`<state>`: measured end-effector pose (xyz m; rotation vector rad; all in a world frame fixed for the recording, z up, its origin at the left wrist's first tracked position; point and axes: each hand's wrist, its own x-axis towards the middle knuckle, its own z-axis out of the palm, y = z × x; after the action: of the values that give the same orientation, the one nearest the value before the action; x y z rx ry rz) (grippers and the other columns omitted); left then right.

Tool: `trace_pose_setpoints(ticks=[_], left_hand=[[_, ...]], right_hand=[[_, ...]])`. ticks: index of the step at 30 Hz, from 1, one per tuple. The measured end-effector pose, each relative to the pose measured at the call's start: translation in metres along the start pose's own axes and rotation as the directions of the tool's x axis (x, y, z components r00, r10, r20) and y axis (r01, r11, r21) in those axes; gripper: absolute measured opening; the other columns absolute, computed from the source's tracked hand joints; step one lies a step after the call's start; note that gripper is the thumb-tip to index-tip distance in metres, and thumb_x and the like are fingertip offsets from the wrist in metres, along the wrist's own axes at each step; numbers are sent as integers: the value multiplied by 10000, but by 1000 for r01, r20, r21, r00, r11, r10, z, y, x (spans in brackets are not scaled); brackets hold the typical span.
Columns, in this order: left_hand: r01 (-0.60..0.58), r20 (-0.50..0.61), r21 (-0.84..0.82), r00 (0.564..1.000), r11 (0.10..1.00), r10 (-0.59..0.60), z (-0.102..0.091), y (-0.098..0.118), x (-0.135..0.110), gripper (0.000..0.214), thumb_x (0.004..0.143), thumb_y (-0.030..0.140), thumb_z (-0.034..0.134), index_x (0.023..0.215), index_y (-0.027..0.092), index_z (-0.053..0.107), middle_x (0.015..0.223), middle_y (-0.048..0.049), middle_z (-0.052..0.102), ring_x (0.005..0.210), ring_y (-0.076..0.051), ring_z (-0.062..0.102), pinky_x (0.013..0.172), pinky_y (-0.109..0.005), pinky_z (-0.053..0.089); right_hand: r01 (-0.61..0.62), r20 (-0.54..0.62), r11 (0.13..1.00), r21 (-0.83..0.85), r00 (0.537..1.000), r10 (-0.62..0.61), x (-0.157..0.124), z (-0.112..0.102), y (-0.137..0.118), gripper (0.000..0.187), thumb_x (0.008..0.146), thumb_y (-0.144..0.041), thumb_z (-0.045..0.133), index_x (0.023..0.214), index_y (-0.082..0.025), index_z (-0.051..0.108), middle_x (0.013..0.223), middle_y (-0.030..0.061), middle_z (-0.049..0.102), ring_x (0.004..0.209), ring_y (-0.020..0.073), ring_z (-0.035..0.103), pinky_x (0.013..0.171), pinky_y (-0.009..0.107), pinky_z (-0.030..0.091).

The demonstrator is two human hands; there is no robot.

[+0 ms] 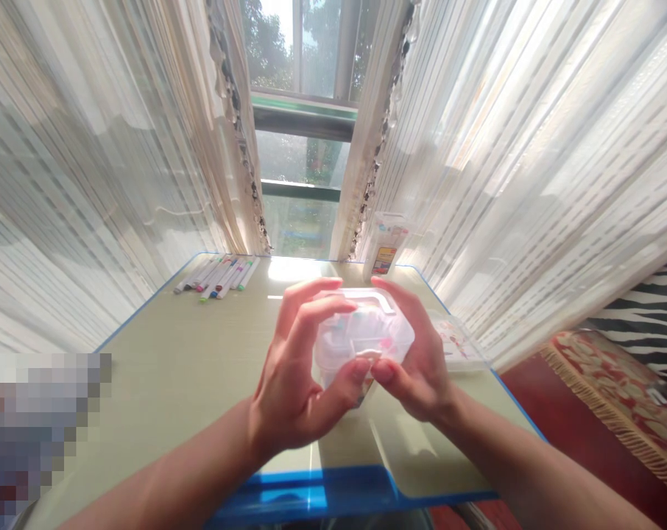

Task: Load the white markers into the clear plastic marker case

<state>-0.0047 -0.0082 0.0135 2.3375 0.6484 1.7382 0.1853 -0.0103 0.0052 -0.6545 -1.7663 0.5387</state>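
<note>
Between my two hands is a clear plastic box (366,331) with a lid, a white handle on top and a small latch on the near side. My left hand (305,368) grips its left side, thumb at the latch and fingers over the lid. On the right side my right hand (419,353) is wrapped round the box, its thumb also by the latch. Pinkish and pale contents show dimly through the plastic; I cannot make out what they are. Part of the box is hidden behind my thumbs and palms.
Several white markers (220,276) lie at the table's back left. Another clear box (386,246) with a label stands at the back right. A flat clear tray (458,342) lies by the right edge of the blue-rimmed table (201,383). Curtains (118,110) hang behind.
</note>
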Motion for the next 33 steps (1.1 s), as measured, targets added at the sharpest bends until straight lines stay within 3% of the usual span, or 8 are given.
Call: trace_pose_setpoints(ticks=[3, 6, 11, 15, 18, 21, 27, 33], left_hand=[[125, -26, 1, 992, 992, -125, 2, -7, -3, 542, 946, 320, 683, 1448, 211, 509, 1450, -168, 529, 1368, -336, 521, 1120, -548, 497], [277, 9, -105, 961, 955, -278, 4, -16, -6, 666, 937, 313, 663, 1550, 213, 423, 1493, -187, 524, 1307, -344, 586, 1005, -520, 577], [495, 58, -265, 865, 827, -499, 9, -29, -10, 700, 953, 359, 639, 1588, 213, 383, 1612, -207, 448, 1344, -364, 591, 996, -532, 591], [650, 142, -328, 752, 686, -644, 10, -27, -6, 760, 950, 416, 652, 1604, 192, 334, 1621, -226, 454, 1312, -361, 627, 1031, -553, 566], [740, 275, -413, 657, 530, -702, 9, -23, 0, 653, 943, 429, 663, 1517, 178, 478, 1539, -198, 568, 1251, -351, 673, 1049, -553, 556], [783, 369, -450, 601, 430, -709, 9, -22, 3, 491, 954, 462, 646, 1338, 155, 643, 1372, -178, 708, 1178, -355, 718, 957, -525, 605], [780, 372, -513, 579, 359, -725, 10, -22, 3, 463, 961, 482, 668, 1295, 161, 674, 1305, -154, 757, 1141, -334, 747, 843, -425, 646], [725, 318, -600, 603, 337, -732, 8, -25, 1, 451, 961, 496, 712, 1265, 163, 698, 1289, -155, 763, 1064, -320, 769, 813, -420, 660]], right_hand=[[-46, 65, 999, -2, 997, 46, 3, 0, 7, 771, 932, -488, 735, 1574, -283, 359, 1055, 61, 748, 765, 219, 716, 584, 343, 606], [-152, 118, 988, 1, 982, 151, 5, 2, 15, 723, 900, -461, 769, 1510, -250, 443, 1074, 74, 746, 851, 230, 730, 653, 349, 620], [-362, 100, 929, 80, 930, 353, 3, 9, 26, 672, 872, -521, 802, 1404, -203, 543, 946, 56, 737, 946, 264, 730, 769, 397, 623], [-454, 74, 863, 219, 890, 450, 0, 14, 33, 719, 852, -569, 826, 1410, -212, 546, 926, 37, 718, 872, 238, 716, 774, 399, 625], [-460, 15, 845, 272, 880, 475, 1, 14, 37, 768, 814, -584, 858, 1413, -224, 538, 995, 53, 728, 852, 224, 705, 757, 382, 620], [-476, -26, 827, 300, 862, 506, 4, 11, 40, 765, 815, -581, 854, 1412, -219, 541, 993, 55, 734, 837, 220, 695, 742, 371, 602], [-522, 61, 710, 473, 823, 564, 8, 4, 39, 600, 906, -613, 698, 1353, -220, 621, 832, 14, 714, 667, 204, 653, 587, 338, 543], [-560, 239, 695, 450, 826, 511, 4, 4, 35, 441, 982, -573, 609, 1224, -224, 725, 1136, 77, 776, 991, 268, 733, 736, 360, 589]])
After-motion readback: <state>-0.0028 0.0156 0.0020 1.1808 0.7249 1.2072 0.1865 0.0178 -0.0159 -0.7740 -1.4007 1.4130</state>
